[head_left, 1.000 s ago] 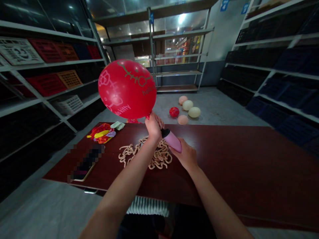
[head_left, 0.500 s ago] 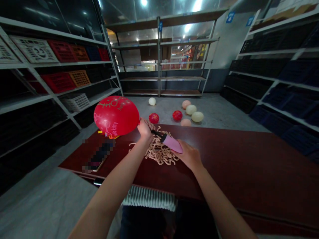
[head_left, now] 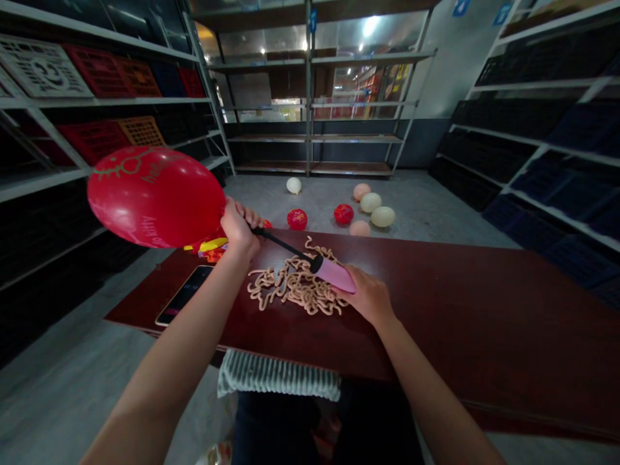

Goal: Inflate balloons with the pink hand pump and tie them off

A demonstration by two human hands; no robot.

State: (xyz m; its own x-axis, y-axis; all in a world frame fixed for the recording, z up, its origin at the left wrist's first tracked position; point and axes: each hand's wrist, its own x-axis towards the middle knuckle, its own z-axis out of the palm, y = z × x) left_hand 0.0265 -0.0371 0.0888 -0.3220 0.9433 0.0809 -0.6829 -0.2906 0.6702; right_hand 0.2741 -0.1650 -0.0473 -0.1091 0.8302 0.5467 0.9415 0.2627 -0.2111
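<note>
My left hand [head_left: 239,226] is closed around the neck of a red inflated balloon [head_left: 155,197] with printed lettering, and around the near end of a balloon pump's black rod. Fingers hide the joint between balloon and pump. In my right hand [head_left: 371,296] I grip the pink body of the balloon pump [head_left: 334,274]. Its black rod is drawn out between the two hands. Below the pump, a loose heap of beige, curly, string-like pieces [head_left: 307,287] lies on the dark red table [head_left: 460,297].
A phone [head_left: 184,296] and several uninflated colourful balloons [head_left: 213,245] lie on the table's left. Inflated balloons [head_left: 371,203] in red, cream and peach rest on the floor beyond. Shelving racks [head_left: 310,139] stand around, with crates [head_left: 43,68] at left. A striped cushion [head_left: 278,374] is by my lap.
My left hand and the red balloon have moved left, away from my right hand. More of the pump's black rod shows. The balloon looks bigger in view, and the view has tipped down slightly.
</note>
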